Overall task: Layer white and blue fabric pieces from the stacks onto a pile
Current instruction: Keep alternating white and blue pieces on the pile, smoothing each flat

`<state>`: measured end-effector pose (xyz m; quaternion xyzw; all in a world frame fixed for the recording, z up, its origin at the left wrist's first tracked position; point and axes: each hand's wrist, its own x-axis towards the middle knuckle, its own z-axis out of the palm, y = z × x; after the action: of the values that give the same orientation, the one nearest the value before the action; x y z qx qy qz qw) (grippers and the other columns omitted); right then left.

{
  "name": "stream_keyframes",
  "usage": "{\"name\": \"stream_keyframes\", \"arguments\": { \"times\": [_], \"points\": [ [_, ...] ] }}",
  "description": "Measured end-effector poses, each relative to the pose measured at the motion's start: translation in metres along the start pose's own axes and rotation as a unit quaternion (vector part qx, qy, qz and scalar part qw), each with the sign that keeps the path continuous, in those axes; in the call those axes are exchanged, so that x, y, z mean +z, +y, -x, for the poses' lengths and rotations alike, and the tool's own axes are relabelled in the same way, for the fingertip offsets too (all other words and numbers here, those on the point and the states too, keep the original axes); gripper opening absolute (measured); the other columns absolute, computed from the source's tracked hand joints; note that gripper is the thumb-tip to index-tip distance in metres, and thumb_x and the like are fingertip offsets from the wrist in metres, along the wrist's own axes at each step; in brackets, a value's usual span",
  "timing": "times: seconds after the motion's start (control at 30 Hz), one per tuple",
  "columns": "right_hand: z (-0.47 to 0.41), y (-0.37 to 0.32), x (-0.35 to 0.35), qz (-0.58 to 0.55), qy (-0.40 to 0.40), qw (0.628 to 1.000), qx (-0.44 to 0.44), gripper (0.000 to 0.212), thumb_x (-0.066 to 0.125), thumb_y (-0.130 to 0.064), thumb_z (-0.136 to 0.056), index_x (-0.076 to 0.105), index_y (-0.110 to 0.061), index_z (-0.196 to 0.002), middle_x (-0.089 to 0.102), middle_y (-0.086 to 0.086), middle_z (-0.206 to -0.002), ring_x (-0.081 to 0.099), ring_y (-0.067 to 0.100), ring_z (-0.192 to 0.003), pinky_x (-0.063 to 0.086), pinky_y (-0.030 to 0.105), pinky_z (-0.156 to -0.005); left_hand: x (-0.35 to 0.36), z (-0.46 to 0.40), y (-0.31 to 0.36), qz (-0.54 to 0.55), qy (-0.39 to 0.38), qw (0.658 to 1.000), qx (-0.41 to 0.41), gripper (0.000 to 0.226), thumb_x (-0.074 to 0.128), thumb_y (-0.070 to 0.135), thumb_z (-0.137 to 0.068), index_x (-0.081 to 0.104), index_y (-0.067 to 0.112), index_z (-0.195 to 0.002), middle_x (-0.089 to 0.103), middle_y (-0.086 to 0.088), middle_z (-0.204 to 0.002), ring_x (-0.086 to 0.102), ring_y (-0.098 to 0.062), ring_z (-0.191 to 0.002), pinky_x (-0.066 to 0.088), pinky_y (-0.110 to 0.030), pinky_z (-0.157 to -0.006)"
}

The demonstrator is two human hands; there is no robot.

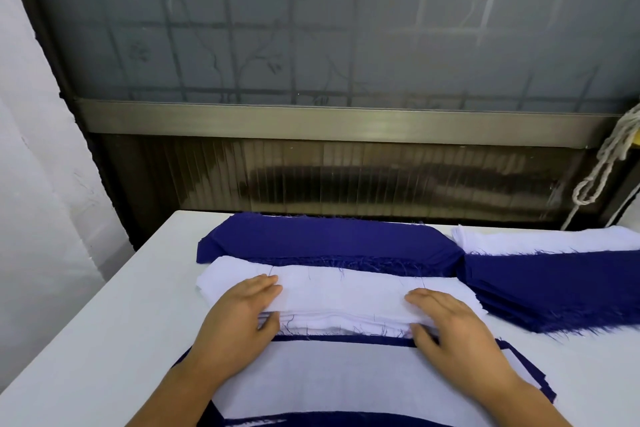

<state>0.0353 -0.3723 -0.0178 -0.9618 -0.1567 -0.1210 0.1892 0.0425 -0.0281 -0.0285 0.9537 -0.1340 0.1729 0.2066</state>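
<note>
Both hands are down on the white fabric stack (332,295) and that's the piece in play. My left hand (239,319) sits at the stack's left end, fingers (263,286) flat and relaxed on top with the thumb tucked against the near edge; the right hand (453,329) mirrors it at the right end, fingers (424,300) straight on the top layer, thumb low at the frayed front edge. Whether either thumb has a layer pinched yet, I can't tell.

Here's what the next move hangs on: the stack's long axis runs left to right across the surface (104,322), and my hands bracket it, one near each end, neither nearer than the other. The pile (346,388), white on top with a blue border showing round it, lies directly toward me, just beside the stack's near edge and with its long axis parallel. So I judge the top white piece wants lifting at both ends together and drawing straight back, no turning.

Beyond the white stack lies a blue fabric stack (329,239), touching its far edge. To the right sits another blue stack (554,284) with a second white stack (547,239) behind it.
</note>
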Motion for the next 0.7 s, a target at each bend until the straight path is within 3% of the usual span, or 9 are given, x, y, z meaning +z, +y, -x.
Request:
{"name": "stream_keyframes", "arguments": {
  "times": [0.13, 0.3, 0.43, 0.53, 0.7],
  "points": [
    [0.003, -0.004, -0.003, 0.017, 0.054, 0.998, -0.016, 0.028, 0.078, -0.008, -0.076, 0.076, -0.02, -0.102, 0.07, -0.01, -0.11, 0.066, 0.011, -0.101, 0.044, 0.025, -0.093, -0.003, 0.002, 0.004, -0.057, 0.005, 0.998, 0.014, 0.041, 0.081, 0.015, -0.076, 0.072, 0.016, -0.116, 0.065, 0.003, -0.125, 0.062, -0.016, -0.116, 0.044, -0.033, -0.099],
    [0.006, -0.007, -0.005, 0.011, 0.097, 0.995, -0.032, 0.027, 0.085, -0.004, -0.067, 0.076, -0.021, -0.086, 0.07, -0.015, -0.093, 0.067, 0.007, -0.085, 0.052, 0.025, -0.079, -0.007, 0.006, 0.008, -0.067, 0.055, 0.995, 0.057, 0.044, 0.089, 0.001, -0.059, 0.078, 0.018, -0.098, 0.073, 0.005, -0.106, 0.07, -0.017, -0.096, 0.058, -0.032, -0.077],
    [0.008, -0.008, -0.006, -0.024, 0.085, 0.996, -0.008, 0.032, 0.084, 0.002, -0.063, 0.071, -0.021, -0.08, 0.065, -0.018, -0.089, 0.062, 0.003, -0.081, 0.048, 0.016, -0.071, -0.011, 0.009, 0.01, -0.039, 0.053, 0.996, 0.062, 0.044, 0.088, -0.004, -0.054, 0.078, 0.02, -0.09, 0.069, 0.011, -0.092, 0.063, -0.013, -0.085, 0.054, -0.022, -0.063],
    [0.013, -0.007, -0.011, -0.058, 0.069, 0.996, -0.005, 0.023, 0.077, -0.006, -0.077, 0.069, -0.027, -0.082, 0.06, -0.025, -0.093, 0.057, -0.001, -0.089, 0.042, 0.007, -0.072, -0.015, 0.012, 0.01, -0.01, 0.048, 0.998, 0.047, 0.035, 0.085, 0.002, -0.064, 0.077, 0.024, -0.091, 0.065, 0.017, -0.093, 0.057, -0.004, -0.084, 0.047, -0.015, -0.066],
    [0.022, -0.008, -0.018, -0.075, 0.093, 0.993, -0.025, 0.028, 0.074, 0.004, -0.076, 0.071, -0.023, -0.083, 0.062, -0.023, -0.096, 0.055, -0.003, -0.096, 0.043, 0.012, -0.077, -0.026, 0.019, 0.012, -0.009, 0.056, 0.996, 0.064, 0.026, 0.069, 0.008, -0.073, 0.076, 0.024, -0.091, 0.065, 0.017, -0.094, 0.052, -0.001, -0.09, 0.046, -0.016, -0.072]
  ]
}}
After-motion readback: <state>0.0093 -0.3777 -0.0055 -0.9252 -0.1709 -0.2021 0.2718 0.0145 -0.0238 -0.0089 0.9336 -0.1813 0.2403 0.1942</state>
